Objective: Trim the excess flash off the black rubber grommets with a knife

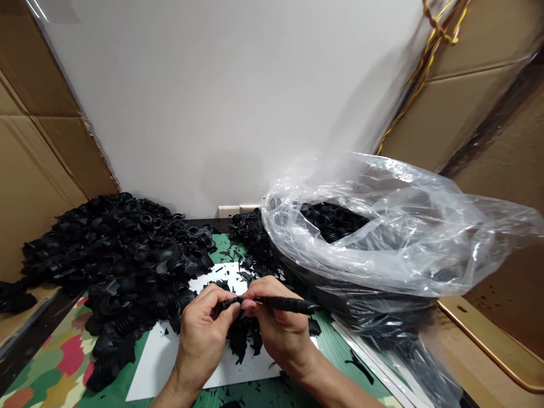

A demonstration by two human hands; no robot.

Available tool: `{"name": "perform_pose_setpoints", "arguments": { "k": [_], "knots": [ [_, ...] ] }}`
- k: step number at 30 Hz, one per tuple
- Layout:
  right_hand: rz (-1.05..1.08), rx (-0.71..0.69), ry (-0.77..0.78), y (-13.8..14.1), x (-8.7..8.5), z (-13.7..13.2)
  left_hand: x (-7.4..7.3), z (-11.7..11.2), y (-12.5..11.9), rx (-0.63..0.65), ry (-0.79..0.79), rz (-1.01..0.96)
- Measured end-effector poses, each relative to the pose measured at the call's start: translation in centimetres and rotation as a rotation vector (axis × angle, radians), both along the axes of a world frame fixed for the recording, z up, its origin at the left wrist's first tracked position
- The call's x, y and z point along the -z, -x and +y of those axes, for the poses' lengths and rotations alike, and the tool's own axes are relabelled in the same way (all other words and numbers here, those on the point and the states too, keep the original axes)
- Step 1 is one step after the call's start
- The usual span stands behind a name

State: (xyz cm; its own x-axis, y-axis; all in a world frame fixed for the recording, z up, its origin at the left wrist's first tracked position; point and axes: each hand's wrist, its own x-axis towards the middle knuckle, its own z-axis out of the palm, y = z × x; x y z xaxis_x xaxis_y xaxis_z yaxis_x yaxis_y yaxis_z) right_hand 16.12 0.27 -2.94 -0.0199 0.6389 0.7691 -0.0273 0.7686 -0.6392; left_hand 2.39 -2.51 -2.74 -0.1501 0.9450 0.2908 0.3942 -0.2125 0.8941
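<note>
Between the thumb and fingers of my left hand point(202, 328) is a small black rubber piece point(226, 304), mostly covered by the fingertips. My right hand point(284, 334) pinches a slim black pen-like tool point(293, 305), its thick end pointing right; its tip meets the piece and cannot be made out. Both hands' fingertips are close together over a white sheet point(148, 362). Torn black scraps point(240, 343) lie on the sheet below them. To the left rises a large heap of black ribbed rubber parts point(136, 255).
A clear plastic bag point(382, 263) with black ribbed parts point(334, 221) stands at the right. Black scraps point(259, 243) are heaped beside it. A gold phone point(488, 345) lies far right. Cardboard point(38, 113) flanks the white wall point(238, 102); yellow-red wires point(425, 68) hang at upper right.
</note>
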Motion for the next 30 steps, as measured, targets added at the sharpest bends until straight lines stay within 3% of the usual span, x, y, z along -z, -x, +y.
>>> {"name": "perform_pose_setpoints", "arguments": {
  "k": [8, 17, 24, 30],
  "knots": [
    [0.225, -0.03, 0.429, -1.0, -0.9, 0.9, -0.5, 0.2, 0.3, -0.039, 0.06, -0.061],
    [0.282, -0.029, 0.452, -1.9, -1.8, 1.1, -1.8, 0.4, 0.9, -0.122, 0.098, -0.098],
    [0.254, -0.235, 0.472, -1.0, -3.0, -0.6, -2.7, -1.2, 0.8, -0.064, 0.227, -0.151],
    [0.209, -0.383, 0.583, 0.5, -1.8, -2.8, -2.6, -3.1, 1.3, -0.045, 0.246, -0.189]
  ]
}}
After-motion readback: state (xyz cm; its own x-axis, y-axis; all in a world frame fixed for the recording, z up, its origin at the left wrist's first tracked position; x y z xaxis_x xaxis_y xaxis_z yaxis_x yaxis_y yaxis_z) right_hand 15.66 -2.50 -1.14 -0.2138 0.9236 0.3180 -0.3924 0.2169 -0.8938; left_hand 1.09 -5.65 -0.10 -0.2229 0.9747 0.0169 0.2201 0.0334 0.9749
